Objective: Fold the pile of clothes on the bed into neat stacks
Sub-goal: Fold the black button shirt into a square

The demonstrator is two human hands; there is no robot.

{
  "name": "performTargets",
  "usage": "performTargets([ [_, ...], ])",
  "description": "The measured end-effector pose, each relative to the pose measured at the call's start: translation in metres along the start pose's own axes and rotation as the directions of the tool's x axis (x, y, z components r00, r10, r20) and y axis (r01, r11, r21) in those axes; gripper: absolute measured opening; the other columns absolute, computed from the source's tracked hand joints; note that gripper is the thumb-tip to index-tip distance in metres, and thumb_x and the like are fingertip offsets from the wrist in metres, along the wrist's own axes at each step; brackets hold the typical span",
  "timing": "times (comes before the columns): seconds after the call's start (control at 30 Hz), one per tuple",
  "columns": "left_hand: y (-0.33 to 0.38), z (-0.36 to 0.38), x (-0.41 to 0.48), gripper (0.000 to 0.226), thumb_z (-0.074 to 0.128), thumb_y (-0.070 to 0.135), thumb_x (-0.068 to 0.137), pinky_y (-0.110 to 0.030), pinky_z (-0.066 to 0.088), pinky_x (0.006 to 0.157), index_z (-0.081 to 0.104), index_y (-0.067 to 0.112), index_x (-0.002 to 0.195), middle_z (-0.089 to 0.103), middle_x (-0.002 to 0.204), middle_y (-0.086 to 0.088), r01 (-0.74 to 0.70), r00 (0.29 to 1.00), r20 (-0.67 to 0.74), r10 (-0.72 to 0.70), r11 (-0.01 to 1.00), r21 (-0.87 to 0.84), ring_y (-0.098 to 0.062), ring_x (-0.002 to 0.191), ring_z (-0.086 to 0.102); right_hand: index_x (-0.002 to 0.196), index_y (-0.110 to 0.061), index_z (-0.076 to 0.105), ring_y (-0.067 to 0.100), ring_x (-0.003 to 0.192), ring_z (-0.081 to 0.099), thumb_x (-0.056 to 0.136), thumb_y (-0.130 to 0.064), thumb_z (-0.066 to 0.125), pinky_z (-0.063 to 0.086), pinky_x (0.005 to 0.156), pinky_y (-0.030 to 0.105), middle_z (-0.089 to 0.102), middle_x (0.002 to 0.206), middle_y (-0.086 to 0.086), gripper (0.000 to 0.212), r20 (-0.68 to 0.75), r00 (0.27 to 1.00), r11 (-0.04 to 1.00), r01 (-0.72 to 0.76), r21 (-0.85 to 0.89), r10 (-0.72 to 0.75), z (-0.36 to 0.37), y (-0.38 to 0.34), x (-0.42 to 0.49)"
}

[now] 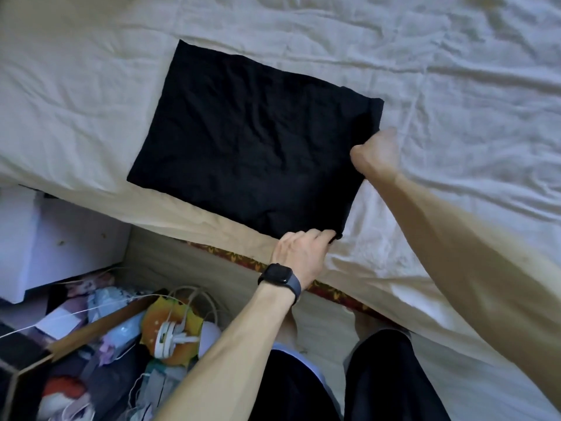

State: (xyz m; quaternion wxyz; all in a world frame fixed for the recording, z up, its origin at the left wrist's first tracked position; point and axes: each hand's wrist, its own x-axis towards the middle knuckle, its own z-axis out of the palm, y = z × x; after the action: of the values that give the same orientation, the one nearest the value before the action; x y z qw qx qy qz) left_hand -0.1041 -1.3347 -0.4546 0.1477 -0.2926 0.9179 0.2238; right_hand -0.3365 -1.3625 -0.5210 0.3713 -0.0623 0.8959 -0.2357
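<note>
A black garment (252, 144) lies flat on the bed as a folded rectangle, near the bed's front edge. My left hand (300, 253), with a dark watch on the wrist, pinches the garment's near right corner. My right hand (376, 153) is curled at the garment's right edge, gripping the cloth there; its fingers are hidden under the fabric. No other clothes are in view on the bed.
The bed is covered by a wrinkled off-white sheet (440, 71). Left of my legs on the floor stands an open cardboard box (91, 326) of mixed clutter. A white box (60, 238) sits beside the bed at the left.
</note>
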Motion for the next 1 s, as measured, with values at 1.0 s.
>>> performTargets([
  [1.0,-0.143,-0.093,0.007,0.034,0.045,0.032,0.106,-0.018,0.04,0.059,0.059,0.006,0.088,0.052,0.072,0.0,0.274,0.636,-0.091,-0.766,0.334,-0.902,-0.005,0.061,0.046,0.072,-0.011,0.054,0.022,0.061,0.063,0.078,-0.008,0.063,0.06,0.061,0.032,0.058,0.07,0.008,0.011,0.09,0.996,0.915,-0.032,0.401,-0.004,0.03,-0.147,0.017],
])
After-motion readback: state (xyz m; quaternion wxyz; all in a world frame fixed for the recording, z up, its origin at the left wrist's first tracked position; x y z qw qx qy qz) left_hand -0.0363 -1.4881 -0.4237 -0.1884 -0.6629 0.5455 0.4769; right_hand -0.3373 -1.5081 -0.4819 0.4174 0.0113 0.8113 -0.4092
